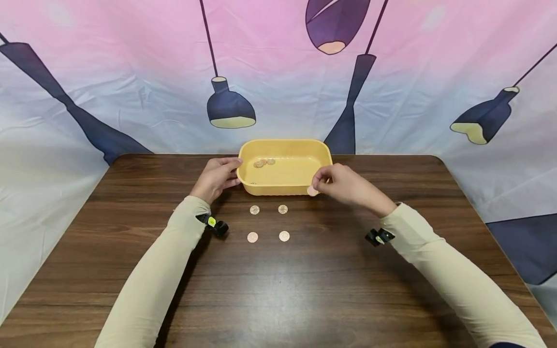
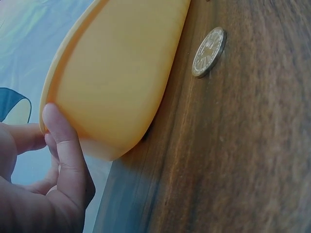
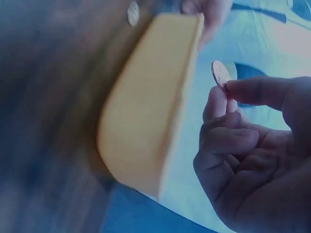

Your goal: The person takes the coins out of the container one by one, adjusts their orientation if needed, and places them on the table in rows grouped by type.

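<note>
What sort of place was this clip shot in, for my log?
Probably a makeshift indoor recording spot: a wrinkled cloth backdrop printed with lamps stands behind a wood-grain table, and a small dark device sits at each wrist. The wider room is out of view.

My arms [image 1: 145, 280] reach out, left hand [image 1: 216, 179] gripping the yellow basin [image 1: 278, 190]'s left end, right hand [image 1: 339, 181] hovering at its near right corner with fingertips [image 3: 216, 101] pinched.
</note>
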`<action>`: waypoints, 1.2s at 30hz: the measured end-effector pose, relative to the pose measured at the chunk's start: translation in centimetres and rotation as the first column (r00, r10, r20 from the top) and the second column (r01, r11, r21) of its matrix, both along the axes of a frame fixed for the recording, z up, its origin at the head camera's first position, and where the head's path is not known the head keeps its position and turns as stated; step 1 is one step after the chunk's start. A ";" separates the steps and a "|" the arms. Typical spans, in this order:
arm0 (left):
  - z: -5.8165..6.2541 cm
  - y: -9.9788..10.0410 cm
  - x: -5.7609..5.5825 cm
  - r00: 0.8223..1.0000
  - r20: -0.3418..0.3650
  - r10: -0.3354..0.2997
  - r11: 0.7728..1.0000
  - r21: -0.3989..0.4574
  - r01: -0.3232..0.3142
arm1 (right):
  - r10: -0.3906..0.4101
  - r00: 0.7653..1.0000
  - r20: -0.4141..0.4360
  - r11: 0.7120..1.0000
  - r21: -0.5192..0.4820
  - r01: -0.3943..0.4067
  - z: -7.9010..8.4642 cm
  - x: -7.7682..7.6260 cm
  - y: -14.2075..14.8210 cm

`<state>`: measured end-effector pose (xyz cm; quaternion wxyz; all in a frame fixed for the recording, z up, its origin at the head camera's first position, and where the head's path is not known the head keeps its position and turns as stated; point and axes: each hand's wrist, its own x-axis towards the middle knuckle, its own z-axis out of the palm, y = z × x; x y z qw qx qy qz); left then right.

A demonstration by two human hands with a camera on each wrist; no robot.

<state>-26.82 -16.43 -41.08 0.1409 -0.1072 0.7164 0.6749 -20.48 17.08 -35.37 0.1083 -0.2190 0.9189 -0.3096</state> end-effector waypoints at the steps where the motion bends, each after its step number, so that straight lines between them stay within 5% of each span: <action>1: 0.0 -0.1 0.0 1.000 -0.002 0.000 1.000 -0.004 0.000 | 0.019 1.000 0.013 1.000 0.003 -0.019 -0.3 0.4 0.0; 6: 0.1 -0.3 0.0 1.000 -0.013 -0.004 1.000 -0.010 0.004 | 0.110 0.991 0.078 0.993 0.028 -0.112 -2.1 2.1 -0.2; 14: 0.0 0.3 -0.2 1.000 -0.019 -0.008 1.000 -0.009 0.008 | 0.134 0.973 0.188 0.982 0.105 -0.155 -4.8 3.1 0.7; 22: 0.0 0.2 -0.3 1.000 -0.014 -0.002 1.000 -0.001 0.002 | 0.182 0.970 0.160 0.964 0.166 -0.208 -5.5 3.2 0.6; 36: -0.4 -0.1 -0.1 1.000 -0.014 -0.004 1.000 0.017 0.005 | 0.136 0.982 0.130 0.959 0.233 -0.164 -6.0 3.7 0.0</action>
